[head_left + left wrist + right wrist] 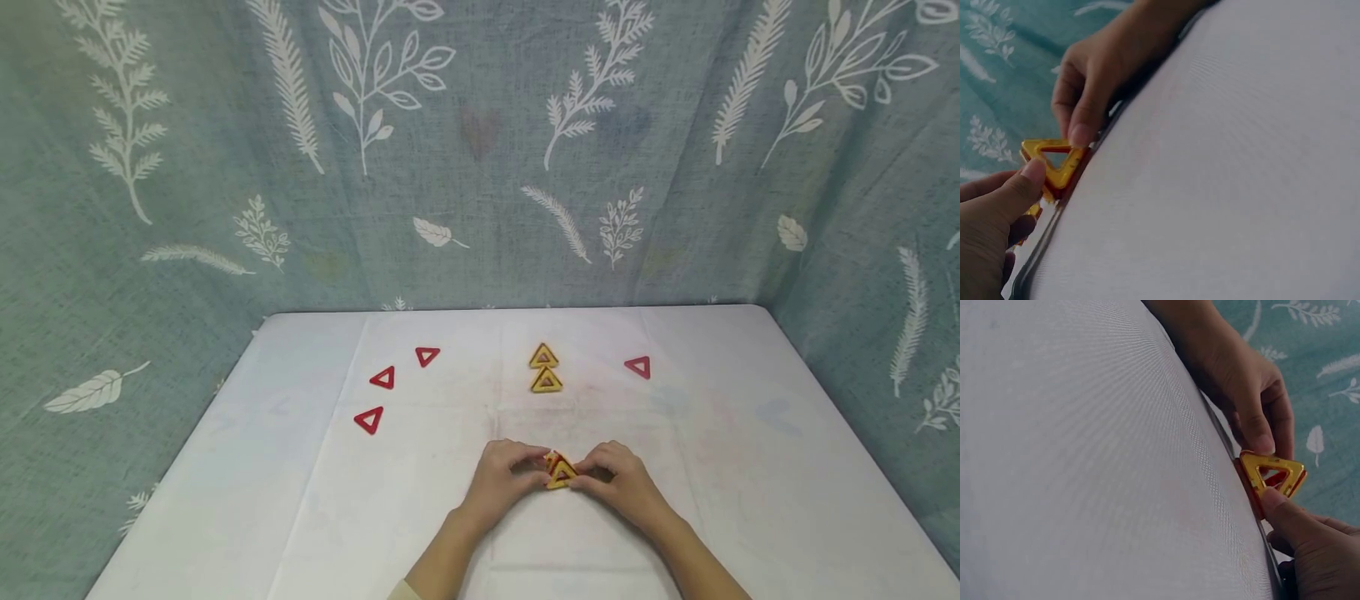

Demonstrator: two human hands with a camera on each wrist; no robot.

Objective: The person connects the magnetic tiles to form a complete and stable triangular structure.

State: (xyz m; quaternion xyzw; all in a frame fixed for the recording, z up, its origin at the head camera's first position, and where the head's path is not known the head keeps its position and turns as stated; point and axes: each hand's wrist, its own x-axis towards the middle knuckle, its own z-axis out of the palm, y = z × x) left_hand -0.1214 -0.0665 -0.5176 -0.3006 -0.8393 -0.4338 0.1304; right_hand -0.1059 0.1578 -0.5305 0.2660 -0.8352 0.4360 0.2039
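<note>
Both hands meet at the table's near middle over a small cluster of yellow and red triangular magnetic tiles [561,472]. A yellow frame tile [1072,165] faces the person, and red ones show along its edges and through its opening. My left hand [504,477] pinches the cluster's left side, its thumb [1030,175] on the yellow face. From the other side my right hand [624,486] pinches it, thumb tip [1274,499] at the yellow tile's corner. The cluster's underside is hidden.
Two yellow triangles [545,368] lie tip to base on the white tablecloth [450,533] beyond the hands. Three loose red triangles [369,420] are spread at the left, and another red triangle [638,367] lies at the right. A patterned green curtain [480,150] hangs behind.
</note>
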